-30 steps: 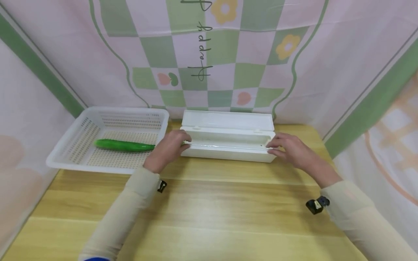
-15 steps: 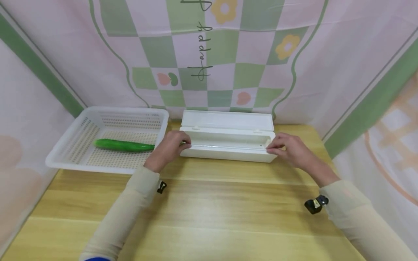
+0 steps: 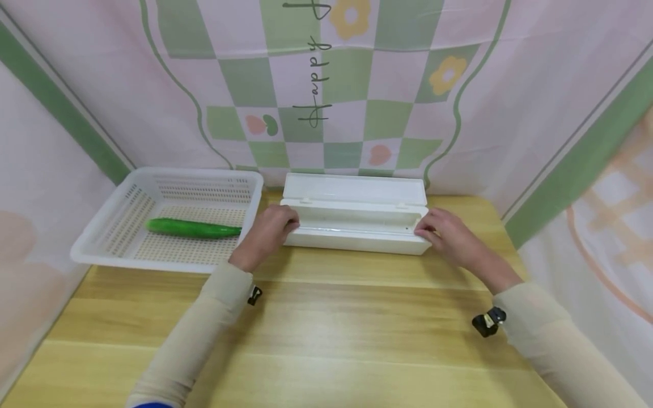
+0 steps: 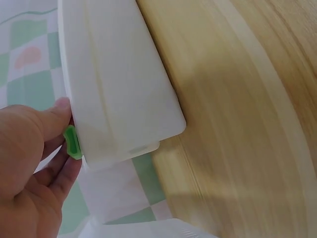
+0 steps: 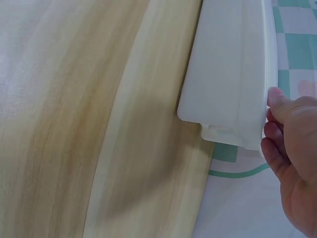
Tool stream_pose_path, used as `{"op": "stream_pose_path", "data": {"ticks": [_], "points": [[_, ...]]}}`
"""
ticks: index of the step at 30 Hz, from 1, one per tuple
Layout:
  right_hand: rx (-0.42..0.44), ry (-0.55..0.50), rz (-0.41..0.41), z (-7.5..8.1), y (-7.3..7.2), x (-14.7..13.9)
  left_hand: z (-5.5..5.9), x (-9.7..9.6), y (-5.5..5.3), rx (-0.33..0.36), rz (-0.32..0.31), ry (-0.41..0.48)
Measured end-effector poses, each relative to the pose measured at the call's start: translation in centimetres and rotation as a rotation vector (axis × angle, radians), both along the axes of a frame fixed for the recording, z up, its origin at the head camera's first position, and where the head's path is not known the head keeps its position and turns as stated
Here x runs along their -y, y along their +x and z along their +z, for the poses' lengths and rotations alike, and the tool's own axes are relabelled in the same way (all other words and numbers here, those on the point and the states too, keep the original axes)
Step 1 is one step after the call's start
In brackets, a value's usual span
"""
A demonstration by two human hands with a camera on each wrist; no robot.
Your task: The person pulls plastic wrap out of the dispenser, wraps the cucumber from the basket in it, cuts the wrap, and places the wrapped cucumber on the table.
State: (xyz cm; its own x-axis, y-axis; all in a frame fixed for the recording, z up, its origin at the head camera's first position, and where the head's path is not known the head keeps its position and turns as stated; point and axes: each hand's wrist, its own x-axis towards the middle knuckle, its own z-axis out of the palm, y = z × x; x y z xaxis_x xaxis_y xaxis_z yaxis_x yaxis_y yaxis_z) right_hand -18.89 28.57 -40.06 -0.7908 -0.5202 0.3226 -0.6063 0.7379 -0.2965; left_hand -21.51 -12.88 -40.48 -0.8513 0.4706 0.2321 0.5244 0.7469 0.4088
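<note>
A long white lidded box [image 3: 357, 242] stands at the back of the table, its lid [image 3: 354, 188] tipped back against the cloth. Along its front rim runs a thin clear strip [image 3: 352, 230], reaching from one hand to the other. My left hand [image 3: 267, 235] is at the box's left end. In the left wrist view, its thumb and fingers pinch a small green end piece [image 4: 73, 142] at the rim. At the right end, my right hand [image 3: 449, 235] pinches the strip with thumb and curled fingers; its fingertips hide the strip's end.
Left of the box, a white plastic basket [image 3: 148, 262] holds a cucumber [image 3: 191, 228]; my left hand overlaps its right side in the head view. The wooden table [image 3: 326, 334] extends in front. A printed cloth [image 3: 347, 124] hangs right behind the box.
Thumb and fingers of both hands have drawn closer together at the box's ends. The box, basket and cucumber stay in place.
</note>
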Motion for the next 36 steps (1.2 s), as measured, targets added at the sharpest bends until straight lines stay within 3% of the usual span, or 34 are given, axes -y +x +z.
{"op": "stream_pose_path", "data": {"ticks": [9,15,19,29,36], "points": [[0.064,0.025,-0.085,-0.2,0.0,0.2,0.1,-0.4,0.0,-0.012,0.014,-0.057],[0.057,0.008,-0.099,-0.1,-0.3,0.3,0.4,-0.5,0.0,0.015,0.010,-0.061],[0.052,0.006,-0.104,0.0,-0.4,0.4,0.5,-0.4,-0.1,0.057,0.006,-0.055],[0.142,0.020,-0.147,0.7,-0.8,0.5,1.0,-0.2,-0.4,0.157,0.001,-0.035],[0.175,0.036,-0.156,1.1,-1.2,0.5,1.1,-0.3,-0.6,0.136,0.004,-0.020]]}}
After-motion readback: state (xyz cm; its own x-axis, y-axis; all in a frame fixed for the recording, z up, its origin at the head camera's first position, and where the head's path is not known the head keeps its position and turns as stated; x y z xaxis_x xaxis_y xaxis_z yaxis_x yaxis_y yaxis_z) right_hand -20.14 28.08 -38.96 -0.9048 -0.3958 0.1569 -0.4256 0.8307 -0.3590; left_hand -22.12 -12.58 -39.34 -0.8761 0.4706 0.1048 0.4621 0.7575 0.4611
